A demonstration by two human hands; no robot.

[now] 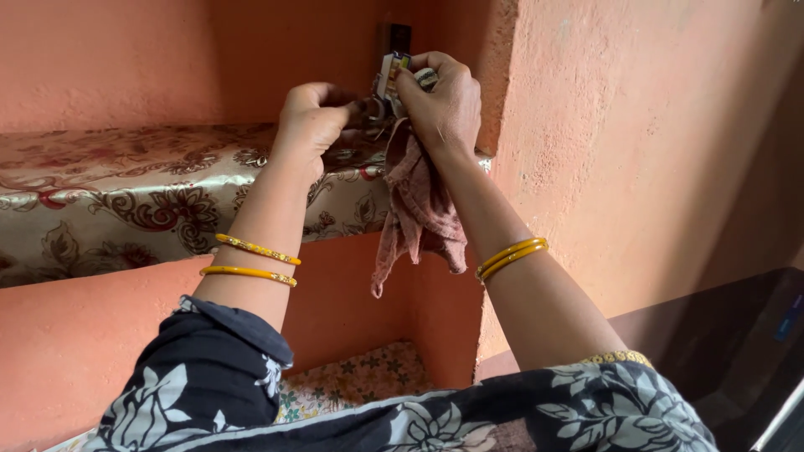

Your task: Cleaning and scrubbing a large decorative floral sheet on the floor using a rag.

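- The person's left hand (311, 117) is closed around a small dark object (362, 107); what that object is cannot be told, as the fingers cover most of it.
- The right hand (442, 105) is closed on a small pale box-like item with coloured print (389, 77), pinching it at the top, and it also grips a worn reddish-brown cloth rag (417, 209).
- The two hands are raised side by side, almost touching, with the small dark object and the pale box meeting between them.
- The rag hangs down from under the right hand, along the inside of the right forearm, its loose end dangling free.
- Just behind and below the hands runs a shelf covered in shiny cream sheet with a red and brown floral pattern (117, 197).
- Above the hands a dark upright piece (399, 37) stands in the corner, partly hidden by the right hand's fingers.
- To the right of the right hand rises a rough terracotta plaster wall (636, 142).
- Below the hands a lower shelf lined with flowered paper (360, 378) shows between the forearms.
- Yellow bangles (251, 259) ring both wrists; black floral sleeves (201, 377) cover the upper arms.
- Far right and low lies a dark flat surface (720, 343).
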